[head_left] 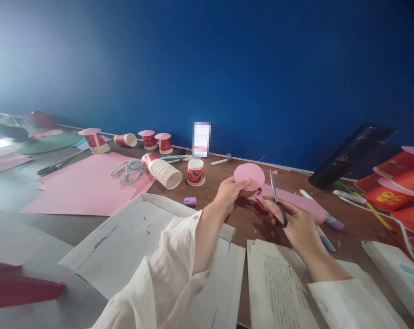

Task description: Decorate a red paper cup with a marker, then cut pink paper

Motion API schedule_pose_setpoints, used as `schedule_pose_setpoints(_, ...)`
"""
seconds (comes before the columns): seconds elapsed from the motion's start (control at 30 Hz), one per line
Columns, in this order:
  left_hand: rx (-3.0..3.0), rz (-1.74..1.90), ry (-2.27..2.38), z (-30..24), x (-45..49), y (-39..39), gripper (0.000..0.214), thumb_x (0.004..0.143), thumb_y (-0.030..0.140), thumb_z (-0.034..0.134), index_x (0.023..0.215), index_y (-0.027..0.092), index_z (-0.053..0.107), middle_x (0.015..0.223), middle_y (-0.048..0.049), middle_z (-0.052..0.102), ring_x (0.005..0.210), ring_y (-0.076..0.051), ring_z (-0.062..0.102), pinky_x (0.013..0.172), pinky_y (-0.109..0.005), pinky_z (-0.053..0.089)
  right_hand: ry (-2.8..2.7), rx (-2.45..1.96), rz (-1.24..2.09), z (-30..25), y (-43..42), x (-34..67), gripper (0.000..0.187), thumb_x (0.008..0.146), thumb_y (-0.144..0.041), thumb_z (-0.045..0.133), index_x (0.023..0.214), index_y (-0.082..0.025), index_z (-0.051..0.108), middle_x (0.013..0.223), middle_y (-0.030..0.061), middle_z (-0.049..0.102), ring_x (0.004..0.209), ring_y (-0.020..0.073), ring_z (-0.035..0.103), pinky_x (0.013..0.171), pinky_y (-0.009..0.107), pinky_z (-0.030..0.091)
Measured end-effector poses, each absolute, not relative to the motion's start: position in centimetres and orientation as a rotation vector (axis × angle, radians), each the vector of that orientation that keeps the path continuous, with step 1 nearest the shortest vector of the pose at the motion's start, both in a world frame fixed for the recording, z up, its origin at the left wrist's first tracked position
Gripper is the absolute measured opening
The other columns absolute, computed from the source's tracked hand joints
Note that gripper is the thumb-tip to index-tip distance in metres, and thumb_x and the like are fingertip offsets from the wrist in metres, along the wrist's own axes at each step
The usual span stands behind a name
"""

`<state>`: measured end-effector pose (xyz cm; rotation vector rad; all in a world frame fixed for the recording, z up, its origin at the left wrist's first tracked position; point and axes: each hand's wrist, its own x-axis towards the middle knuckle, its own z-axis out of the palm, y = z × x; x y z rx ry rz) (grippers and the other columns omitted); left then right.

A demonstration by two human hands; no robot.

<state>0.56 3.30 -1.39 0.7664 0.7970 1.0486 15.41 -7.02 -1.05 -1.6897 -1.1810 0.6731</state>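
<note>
Between thumb and fingers my left hand (230, 192) pinches a round pink paper disc (247, 175), its edge cut to a circle. My right hand (298, 224) is closed on dark-handled scissors (278, 208), their blades pointing up and away just right of the disc. Crumpled pink paper scraps (259, 200) hang between the two hands. Behind the right hand lies a larger pink paper piece (304, 204), partly covered by that hand. A red upturned paper cup (196, 172) stands left of the disc.
Printed pages (278, 283) lie under my right forearm, a white cardboard sheet (124, 246) under my left. Stacked paper cups (163, 172), pink sheets (86, 187) and disc-topped cups (164, 144) are to the left. A black cylinder (351, 155) and power strip (395, 274) are right.
</note>
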Motion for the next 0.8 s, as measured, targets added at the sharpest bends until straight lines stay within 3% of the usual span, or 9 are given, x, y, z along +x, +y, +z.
schedule_pose_setpoints(0.2, 0.728, 1.033, 0.747, -0.94, 0.46, 2.89, 0.025, 0.067, 0.022, 0.081, 0.086, 0.014, 0.068, 0.070, -0.0019, 0.066, 0.053, -0.008, 0.050, 0.051, -0.022, 0.044, -1.149, -1.669, 0.685, -0.78, -7.01, 15.31, 0.056, 0.072, -0.062, 0.073, 0.106, -0.018, 0.077, 0.063, 0.0011, 0.066, 0.059, 0.0170, 0.060, 0.059, 0.028, 0.048)
schedule_pose_setpoints(0.43, 0.806, 1.044, 0.749, -1.30, 0.40, 3.15, 0.023, 0.064, 0.020, 0.083, 0.079, 0.014, 0.067, 0.057, 0.0034, 0.054, 0.048, -0.004, 0.041, 0.048, -0.019, 0.035, -1.127, -1.684, 0.728, -0.33, -7.16, 14.89, 0.051, 0.071, -0.062, 0.073, 0.095, -0.018, 0.077, 0.060, 0.0002, 0.065, 0.058, 0.0158, 0.058, 0.055, 0.026, 0.045)
schedule_pose_setpoints(0.57, 0.775, 1.057, 0.753, -1.48, 0.43, 3.35, 0.025, 0.063, 0.021, 0.083, 0.081, 0.013, 0.068, 0.068, -0.0005, 0.062, 0.053, -0.004, 0.045, 0.051, -0.019, 0.036, -1.152, -1.676, 0.735, -0.25, -7.19, 14.79, 0.047, 0.071, -0.063, 0.073, 0.086, -0.019, 0.076, 0.059, 0.0003, 0.064, 0.057, 0.0156, 0.058, 0.054, 0.026, 0.045)
schedule_pose_setpoints(0.8, 0.702, 1.071, 0.721, -1.37, 0.53, 3.35, 0.029, 0.062, 0.024, 0.085, 0.085, 0.013, 0.070, 0.076, -0.0032, 0.069, 0.058, -0.006, 0.052, 0.054, -0.019, 0.040, -1.192, -1.653, 0.718, -0.61, -7.05, 15.04, 0.051, 0.074, -0.063, 0.072, 0.097, -0.018, 0.077, 0.063, 0.0013, 0.066, 0.060, 0.0166, 0.061, 0.059, 0.027, 0.048)
